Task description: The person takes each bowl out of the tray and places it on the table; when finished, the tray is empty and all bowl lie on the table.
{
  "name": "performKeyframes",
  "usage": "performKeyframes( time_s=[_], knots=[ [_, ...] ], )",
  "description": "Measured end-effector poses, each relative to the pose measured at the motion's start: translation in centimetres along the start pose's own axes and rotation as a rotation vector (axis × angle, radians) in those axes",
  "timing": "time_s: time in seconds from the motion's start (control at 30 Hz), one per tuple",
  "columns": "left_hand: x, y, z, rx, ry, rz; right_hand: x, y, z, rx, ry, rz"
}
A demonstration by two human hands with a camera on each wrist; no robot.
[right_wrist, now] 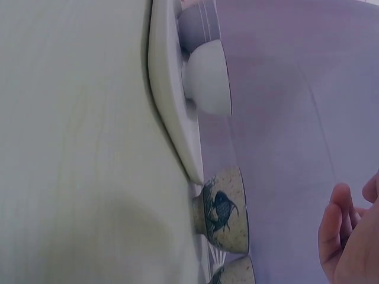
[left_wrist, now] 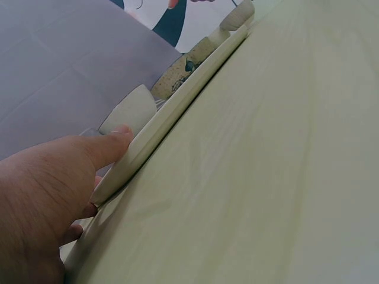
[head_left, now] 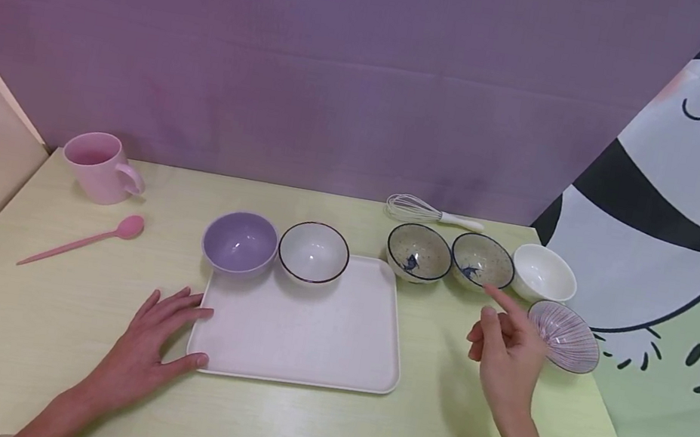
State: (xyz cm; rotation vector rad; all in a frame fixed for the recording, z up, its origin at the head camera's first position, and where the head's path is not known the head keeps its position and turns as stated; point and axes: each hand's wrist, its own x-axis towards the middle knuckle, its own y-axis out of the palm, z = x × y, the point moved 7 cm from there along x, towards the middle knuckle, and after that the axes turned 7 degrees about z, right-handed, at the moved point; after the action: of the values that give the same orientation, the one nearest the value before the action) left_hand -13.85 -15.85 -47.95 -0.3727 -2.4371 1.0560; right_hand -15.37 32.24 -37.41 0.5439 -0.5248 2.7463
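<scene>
My left hand [head_left: 155, 340] rests at the left edge of a white rectangular tray [head_left: 304, 333], its thumb and index fingertip on the rim. A purple bowl [head_left: 241, 243] and a white bowl with a dark rim [head_left: 314, 252] stand side by side along the tray's far edge. Raised on the right, my right hand [head_left: 511, 351] holds nothing; its index finger extends toward a speckled blue-patterned bowl [head_left: 484, 260]. Apart from that bowl's side, the right wrist view shows some of the hand's fingers [right_wrist: 333, 231] in the air. A pink-striped bowl [head_left: 565, 337] sits just beyond this hand.
Another speckled bowl [head_left: 419, 251] and a plain white bowl [head_left: 543, 274] flank the first speckled one. Behind them lies a whisk [head_left: 433, 212]. At the left are a pink mug [head_left: 98, 167] and a pink spoon [head_left: 85, 239]. A purple backdrop [head_left: 319, 68] borders the table's far edge.
</scene>
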Motion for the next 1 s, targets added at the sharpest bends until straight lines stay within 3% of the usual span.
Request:
performKeyframes(
  time_s=[0.43, 1.0],
  knots=[
    [0.1, 0.0, -0.1, 0.01, -0.001, 0.004, 0.1, 4.8, 1.2, 0.029, -0.029, 0.146],
    [0.0, 0.0, -0.1, 0.025, 0.004, 0.001, -0.6, 10.6, 0.5, 0.09, 0.059, 0.366]
  ],
)
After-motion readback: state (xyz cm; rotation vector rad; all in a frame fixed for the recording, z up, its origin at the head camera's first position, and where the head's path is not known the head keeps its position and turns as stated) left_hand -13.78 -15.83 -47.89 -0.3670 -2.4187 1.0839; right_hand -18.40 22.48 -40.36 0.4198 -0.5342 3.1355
